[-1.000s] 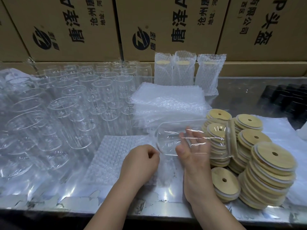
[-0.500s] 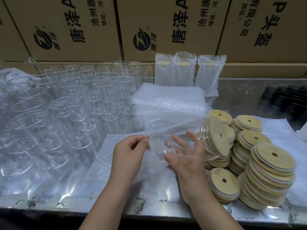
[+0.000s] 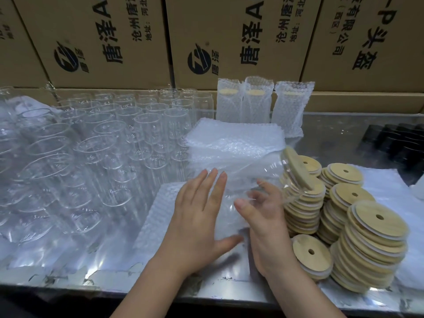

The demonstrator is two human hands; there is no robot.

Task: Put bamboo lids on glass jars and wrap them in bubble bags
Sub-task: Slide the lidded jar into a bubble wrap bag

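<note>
glass jar [image 3: 263, 173]: on its side, blurry | bamboo lid [image 3: 296, 168]: fitted, facing right | bubble bag [image 3: 158, 216]: perhaps flat beneath

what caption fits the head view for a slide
Left hand flat on a bubble bag, right hand holding a lidded glass jar on its side.

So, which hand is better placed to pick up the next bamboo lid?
Probably the right hand: though curled round the lidded jar, it sits beside the bamboo lid stacks; the left hand lies flat on the bubble bag, over by the empty glass jars.
</note>
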